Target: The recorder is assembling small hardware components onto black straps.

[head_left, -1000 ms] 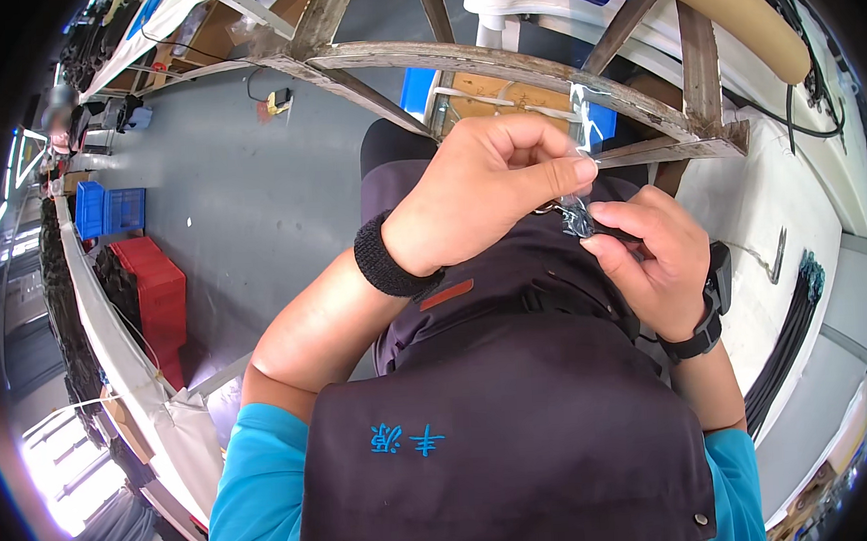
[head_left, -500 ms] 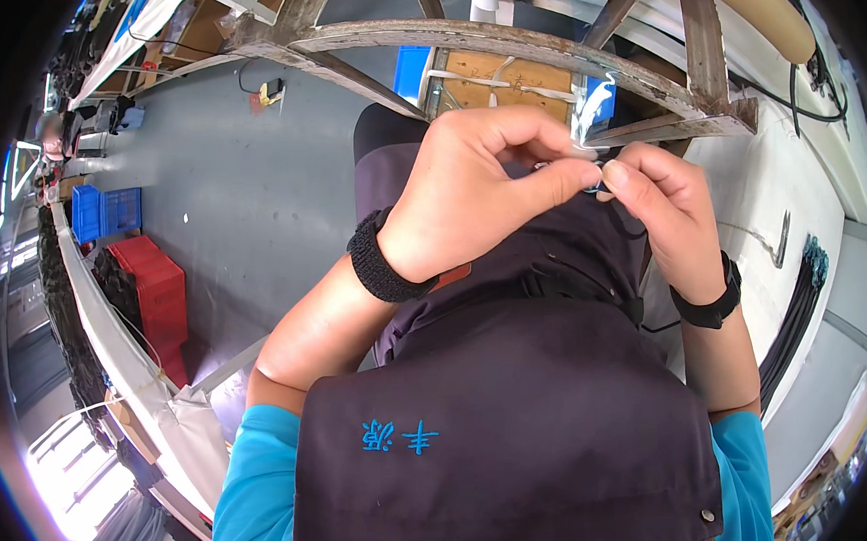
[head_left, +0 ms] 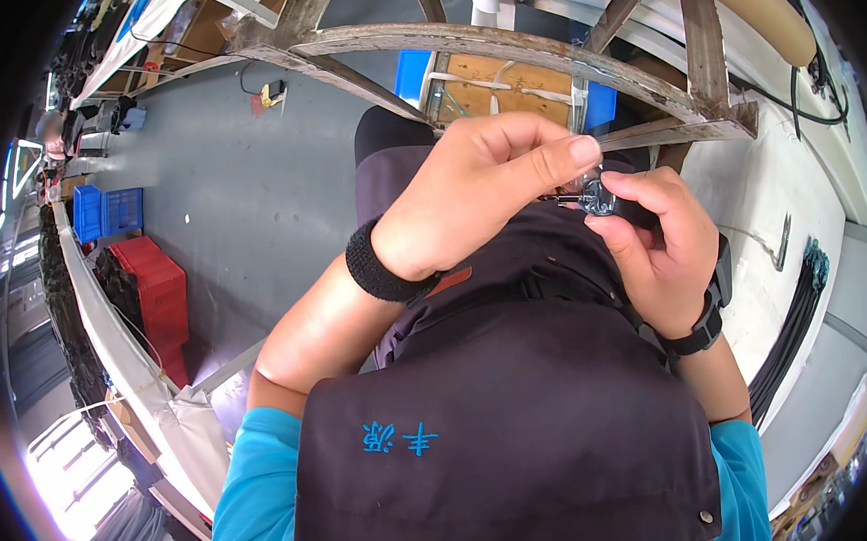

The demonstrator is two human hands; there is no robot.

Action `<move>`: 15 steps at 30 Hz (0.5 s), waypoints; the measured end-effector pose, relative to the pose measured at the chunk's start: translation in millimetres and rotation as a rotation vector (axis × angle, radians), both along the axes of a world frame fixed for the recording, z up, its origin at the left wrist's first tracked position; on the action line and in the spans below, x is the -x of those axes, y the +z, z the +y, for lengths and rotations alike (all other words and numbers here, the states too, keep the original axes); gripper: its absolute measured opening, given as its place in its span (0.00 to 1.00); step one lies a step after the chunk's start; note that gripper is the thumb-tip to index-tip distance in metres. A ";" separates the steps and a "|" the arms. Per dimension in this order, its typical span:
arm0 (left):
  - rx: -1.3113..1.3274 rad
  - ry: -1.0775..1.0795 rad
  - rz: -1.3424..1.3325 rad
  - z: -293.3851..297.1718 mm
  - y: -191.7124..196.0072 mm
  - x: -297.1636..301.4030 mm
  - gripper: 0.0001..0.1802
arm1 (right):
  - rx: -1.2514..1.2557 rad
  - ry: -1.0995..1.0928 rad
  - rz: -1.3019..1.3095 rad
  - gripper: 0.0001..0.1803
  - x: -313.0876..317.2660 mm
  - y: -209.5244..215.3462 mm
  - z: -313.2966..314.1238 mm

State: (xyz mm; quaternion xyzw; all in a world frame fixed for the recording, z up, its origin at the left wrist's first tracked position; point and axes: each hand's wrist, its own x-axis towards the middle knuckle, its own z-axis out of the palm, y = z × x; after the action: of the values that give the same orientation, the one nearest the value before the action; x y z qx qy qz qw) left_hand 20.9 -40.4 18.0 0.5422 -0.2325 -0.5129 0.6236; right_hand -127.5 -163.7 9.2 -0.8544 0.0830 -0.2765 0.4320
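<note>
My left hand (head_left: pixel 479 196), with a black wristband, and my right hand (head_left: pixel 660 246), with a black wrist strap, meet in front of my chest over my dark apron (head_left: pixel 517 402). Between the fingertips of both sits a small clear and dark part (head_left: pixel 593 196) with a thin metal pin sticking out to the left. My left thumb and forefinger pinch it from above. My right thumb and fingers hold it from below and from the right. Most of the part is hidden by the fingers.
A worn wooden frame (head_left: pixel 540 48) of a bench runs across the top. On the right lie a white table top (head_left: pixel 740 189) and a bundle of black cables (head_left: pixel 794 322). Red crates (head_left: pixel 154 292) and blue crates (head_left: pixel 107 207) stand on the grey floor at left.
Both hands have stayed together on the small part. My right hand rose and turned against the left, then dropped slightly, fingers shifting around the part.
</note>
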 end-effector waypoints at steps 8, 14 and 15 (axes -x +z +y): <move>0.101 0.020 -0.120 -12.2 -3.2 -5.0 0.07 | 0.007 0.043 0.082 0.11 -0.1 14.0 -8.7; 0.151 -0.008 -0.100 -5.8 -4.6 -6.4 0.06 | 0.015 0.125 0.122 0.05 -5.5 18.7 -18.5; 0.167 -0.023 -0.116 -5.4 -5.5 -6.4 0.05 | -0.017 0.149 0.166 0.04 -6.2 20.5 -20.1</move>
State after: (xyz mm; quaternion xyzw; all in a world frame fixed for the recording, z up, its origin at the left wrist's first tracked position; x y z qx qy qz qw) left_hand 27.2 -45.8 12.5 0.5143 -0.3164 -0.4665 0.6464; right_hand -121.2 -183.8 29.8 -0.8745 0.0570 -0.1714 0.4501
